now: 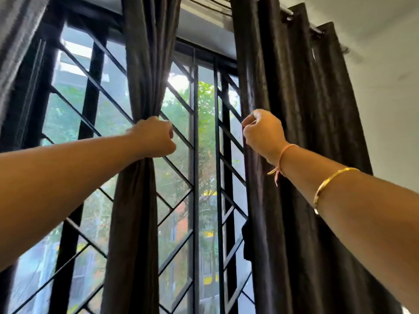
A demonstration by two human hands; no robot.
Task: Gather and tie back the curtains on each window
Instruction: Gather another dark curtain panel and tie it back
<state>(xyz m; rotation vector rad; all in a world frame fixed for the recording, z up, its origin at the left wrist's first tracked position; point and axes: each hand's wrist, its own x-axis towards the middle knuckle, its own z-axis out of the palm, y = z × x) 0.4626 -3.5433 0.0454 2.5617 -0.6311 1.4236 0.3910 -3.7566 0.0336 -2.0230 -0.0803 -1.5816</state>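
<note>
Left forearm out, my left hand at nine o'clock clenches gathered dark-brown fabric curtain, right hand at three pinches spread dark-brown pleated curtain edge; I'd sweep folds evenly.

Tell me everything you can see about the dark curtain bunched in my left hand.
The gathered curtain is dark brown fabric with a slight sheen, hanging in vertical folds before the barred window. It narrows to a waist where the left hand grips round it, then flares below. No tie is visible on it.
</note>
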